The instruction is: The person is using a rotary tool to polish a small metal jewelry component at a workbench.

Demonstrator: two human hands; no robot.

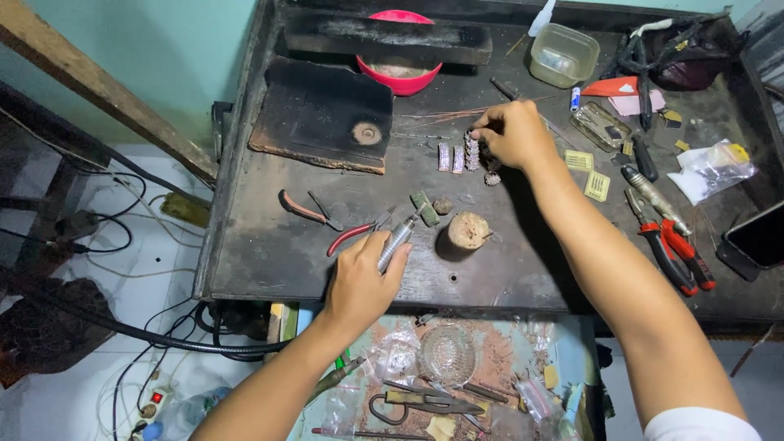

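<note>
Two hands at work over a dark, scorched bench (269,253), seen from above. My left hand (359,282) is wrapped round a slim silver pen-shaped tool (398,238), tip aimed up and away twd the bench middle. My right hand (514,135) reaches further out, fingers pinched narrow on a small studded silver piece (472,151) standing upright; can't tell if it's lifted or resting on the surface.

Just left of that piece lie two similar short silver strips (450,158). Near the tool tip: a round wooden stump (468,230) and a small greenish block (424,209). Left of the tool, red-handled pliers (347,237) lie open.

To do this well, I judge: keep the pinch low and firm on the piece so it stays upright, w/ the tool's tip pointed away from the fingers.

Further out: a charred black slab (322,114), a pink bowl (400,75), a clear plastic tub (563,54), more red pliers (678,249) at right.
</note>
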